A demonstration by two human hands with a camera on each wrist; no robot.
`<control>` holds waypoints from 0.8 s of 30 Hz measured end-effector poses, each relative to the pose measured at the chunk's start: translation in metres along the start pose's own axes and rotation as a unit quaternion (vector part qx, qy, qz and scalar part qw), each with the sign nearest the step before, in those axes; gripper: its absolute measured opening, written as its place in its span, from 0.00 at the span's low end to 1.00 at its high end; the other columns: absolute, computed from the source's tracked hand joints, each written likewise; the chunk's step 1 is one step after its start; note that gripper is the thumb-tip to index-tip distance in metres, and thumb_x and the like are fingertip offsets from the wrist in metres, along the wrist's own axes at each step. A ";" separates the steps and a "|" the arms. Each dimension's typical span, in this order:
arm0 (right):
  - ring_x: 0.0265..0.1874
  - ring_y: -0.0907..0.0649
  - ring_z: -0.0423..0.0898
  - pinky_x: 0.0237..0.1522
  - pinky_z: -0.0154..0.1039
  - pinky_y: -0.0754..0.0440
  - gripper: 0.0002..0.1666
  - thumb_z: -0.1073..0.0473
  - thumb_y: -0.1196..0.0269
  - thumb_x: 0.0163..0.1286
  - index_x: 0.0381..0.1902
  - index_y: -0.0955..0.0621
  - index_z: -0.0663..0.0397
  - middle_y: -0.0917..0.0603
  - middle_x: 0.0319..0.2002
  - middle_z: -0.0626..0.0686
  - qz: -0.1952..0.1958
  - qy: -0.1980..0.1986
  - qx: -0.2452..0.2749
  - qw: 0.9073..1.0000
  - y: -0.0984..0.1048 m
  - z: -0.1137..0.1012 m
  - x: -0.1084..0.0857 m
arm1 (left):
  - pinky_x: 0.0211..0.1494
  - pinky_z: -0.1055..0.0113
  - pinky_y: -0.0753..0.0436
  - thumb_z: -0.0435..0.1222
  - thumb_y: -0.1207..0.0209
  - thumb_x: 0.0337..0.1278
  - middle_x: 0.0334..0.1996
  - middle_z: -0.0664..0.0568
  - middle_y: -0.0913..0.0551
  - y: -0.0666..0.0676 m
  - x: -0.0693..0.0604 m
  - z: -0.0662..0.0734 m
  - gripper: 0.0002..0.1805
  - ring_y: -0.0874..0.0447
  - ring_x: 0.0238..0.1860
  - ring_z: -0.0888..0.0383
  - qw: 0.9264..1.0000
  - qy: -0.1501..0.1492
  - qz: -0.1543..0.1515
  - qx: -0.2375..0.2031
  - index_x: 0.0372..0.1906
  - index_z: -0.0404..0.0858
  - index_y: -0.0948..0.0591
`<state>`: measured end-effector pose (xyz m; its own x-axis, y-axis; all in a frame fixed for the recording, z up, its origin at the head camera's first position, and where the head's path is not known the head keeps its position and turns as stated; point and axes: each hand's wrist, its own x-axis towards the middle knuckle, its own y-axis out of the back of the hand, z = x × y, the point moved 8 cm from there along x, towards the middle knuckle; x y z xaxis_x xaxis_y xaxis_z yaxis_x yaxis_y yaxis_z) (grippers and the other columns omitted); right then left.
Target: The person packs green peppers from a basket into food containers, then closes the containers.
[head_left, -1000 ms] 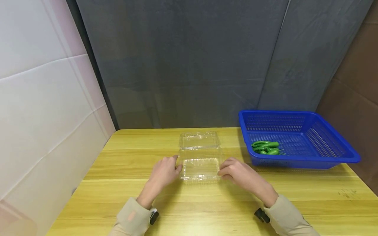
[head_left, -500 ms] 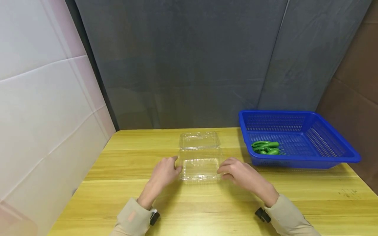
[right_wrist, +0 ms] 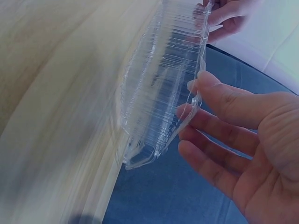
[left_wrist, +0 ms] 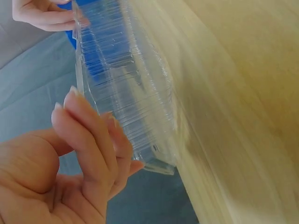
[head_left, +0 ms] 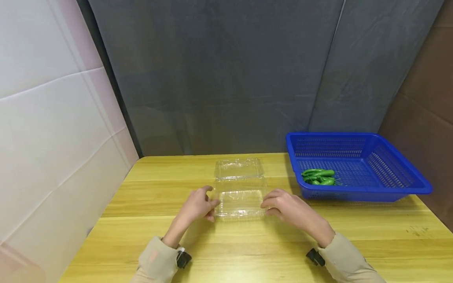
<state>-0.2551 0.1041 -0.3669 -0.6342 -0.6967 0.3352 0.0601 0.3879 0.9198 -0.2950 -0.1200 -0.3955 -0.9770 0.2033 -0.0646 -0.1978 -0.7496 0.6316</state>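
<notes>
Clear plastic container (head_left: 240,202) lying open between hands. Right hand (head_left: 284,206) pinching adjacent rim; left hand (head_left: 196,204) now spreading fingers apart at opposite rim, loosening since half second ago. Right grip seemingly doing most steadying. Green peppers (head_left: 323,173) lying in blue basket (head_left: 368,191) beyond right grip.

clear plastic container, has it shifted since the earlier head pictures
No, no visible shift either way: in the head view, the clear plastic container keeps its place relative to the blue basket.
</notes>
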 end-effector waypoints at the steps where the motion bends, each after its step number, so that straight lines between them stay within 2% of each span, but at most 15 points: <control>1: 0.48 0.16 0.49 0.51 0.43 0.14 0.11 0.64 0.27 0.61 0.43 0.11 0.55 0.13 0.46 0.52 0.001 0.002 0.000 1.000 0.000 0.000 0.000 | 0.31 0.64 0.11 0.29 0.38 0.66 0.15 0.48 0.19 0.000 0.000 0.001 0.33 0.16 0.15 0.50 1.000 -0.001 -0.001 -0.004 0.69 0.19 0.37; 5: 0.48 0.15 0.50 0.52 0.43 0.13 0.12 0.65 0.27 0.60 0.44 0.12 0.57 0.13 0.46 0.53 0.004 0.006 0.006 1.000 0.003 -0.001 0.000 | 0.37 0.63 0.10 0.29 0.37 0.65 0.16 0.48 0.19 0.000 -0.001 0.001 0.34 0.17 0.14 0.54 1.000 0.002 -0.002 -0.014 0.69 0.19 0.37; 9: 0.48 0.15 0.51 0.52 0.44 0.13 0.12 0.64 0.28 0.63 0.45 0.13 0.58 0.13 0.46 0.54 0.007 0.007 0.005 1.000 0.005 0.000 -0.001 | 0.38 0.63 0.10 0.29 0.36 0.64 0.17 0.47 0.19 0.000 -0.001 0.000 0.34 0.17 0.14 0.54 1.000 0.009 -0.005 -0.019 0.69 0.19 0.38; 15: 0.50 0.16 0.51 0.55 0.47 0.15 0.12 0.58 0.32 0.70 0.49 0.13 0.55 0.14 0.49 0.53 0.029 -0.021 0.009 0.999 0.013 0.006 -0.001 | 0.38 0.62 0.10 0.30 0.36 0.64 0.17 0.47 0.18 0.000 -0.001 -0.002 0.35 0.17 0.15 0.52 1.000 0.013 -0.009 -0.019 0.69 0.20 0.38; 24: 0.56 0.19 0.57 0.61 0.55 0.20 0.19 0.55 0.32 0.71 0.55 0.16 0.58 0.16 0.54 0.57 0.060 -0.049 0.008 0.997 0.031 0.019 -0.005 | 0.36 0.63 0.10 0.30 0.35 0.64 0.18 0.46 0.19 0.000 -0.001 -0.002 0.35 0.18 0.14 0.55 0.999 0.021 -0.014 -0.021 0.70 0.21 0.38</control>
<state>-0.2647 0.1310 -0.3435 -0.6962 -0.5826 0.4195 0.1281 0.4741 0.8711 -0.2938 -0.1214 -0.3968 -0.9735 0.1983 -0.1137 -0.2265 -0.7707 0.5956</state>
